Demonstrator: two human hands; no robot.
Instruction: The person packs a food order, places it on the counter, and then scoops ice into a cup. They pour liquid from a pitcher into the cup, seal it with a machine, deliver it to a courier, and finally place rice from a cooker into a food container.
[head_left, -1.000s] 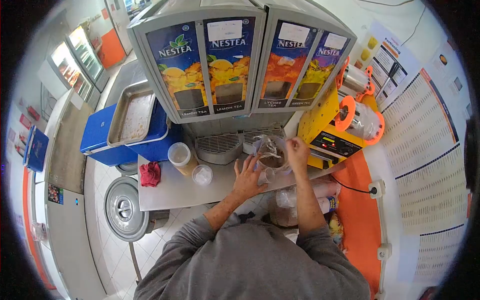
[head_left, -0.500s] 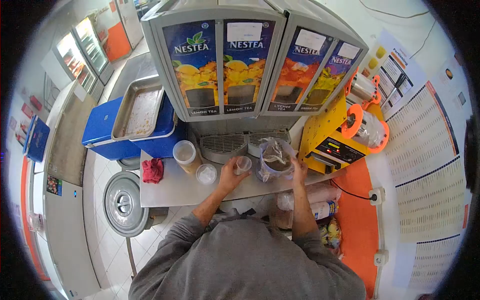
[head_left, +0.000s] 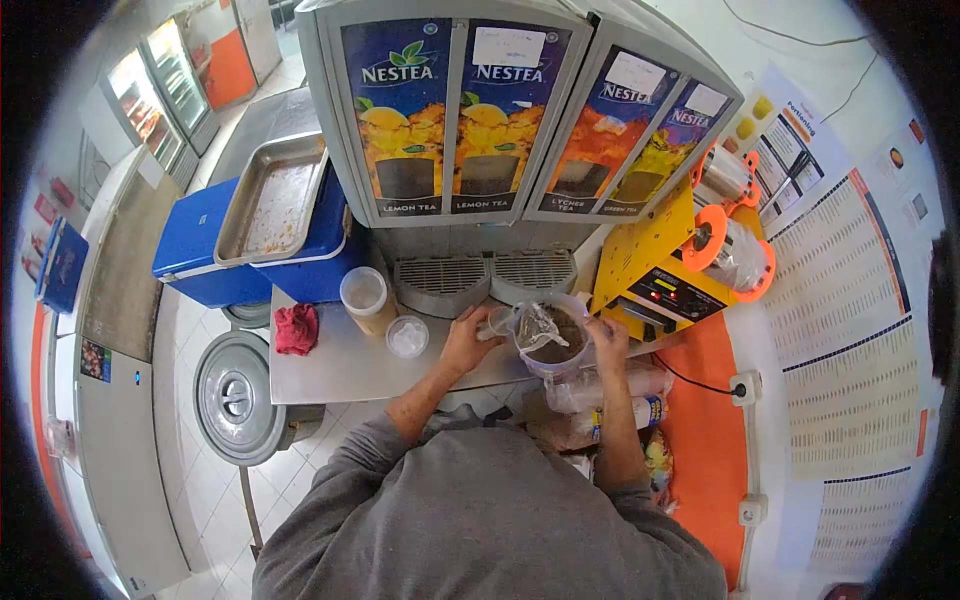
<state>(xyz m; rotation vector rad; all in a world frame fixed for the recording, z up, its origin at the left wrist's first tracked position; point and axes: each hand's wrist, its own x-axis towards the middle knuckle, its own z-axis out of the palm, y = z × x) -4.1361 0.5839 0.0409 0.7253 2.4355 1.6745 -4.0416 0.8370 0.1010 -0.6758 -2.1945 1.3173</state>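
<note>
In the head view my left hand [head_left: 466, 343] is closed around a small clear plastic cup [head_left: 498, 321], tipped sideways against the rim of a see-through plastic tub [head_left: 553, 367]. My right hand [head_left: 609, 341] grips that tub by its right side; whether there is a handle is hidden. Inside the tub lie a crumpled clear bag [head_left: 540, 328] and something brown. To the left of my left hand stand a small clear cup with whitish contents [head_left: 407, 337] and a taller clear container [head_left: 366, 296] with a tan content, both upright on the steel counter [head_left: 335, 375].
A Nestea dispenser [head_left: 455, 120] with drip trays [head_left: 440, 275] rises behind. At the right stands a yellow sealing machine [head_left: 655, 265]. Left are blue coolers [head_left: 205, 255] under a metal tray [head_left: 270, 205], a red cloth [head_left: 296, 329] and a lidded grey bin [head_left: 238, 395].
The cup in my left hand has gone from upright to tipped and now meets the tub's rim. The tub has come nearer to me and leans, showing more of its inside.
</note>
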